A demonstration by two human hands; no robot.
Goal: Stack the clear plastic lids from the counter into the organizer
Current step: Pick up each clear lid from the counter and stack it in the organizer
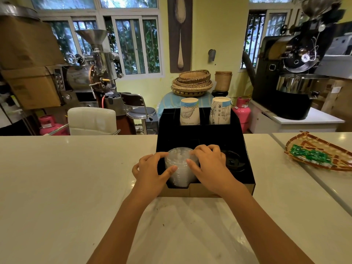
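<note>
A stack of clear plastic lids (179, 164) stands in the front left compartment of the black organizer (202, 138) on the white counter. My left hand (150, 170) grips the stack from its left side, thumb across the front. My right hand (209, 164) holds it from the right, fingers curled over the top rim. The lower part of the stack sits behind the compartment's cut-out front wall.
Black lids (233, 161) lie in the front right compartment. Two stacks of paper cups (189, 113) stand in the organizer's back slots. A woven tray with green packets (316, 155) rests on the counter at the right. A clear plastic sheet (190, 225) lies between my forearms.
</note>
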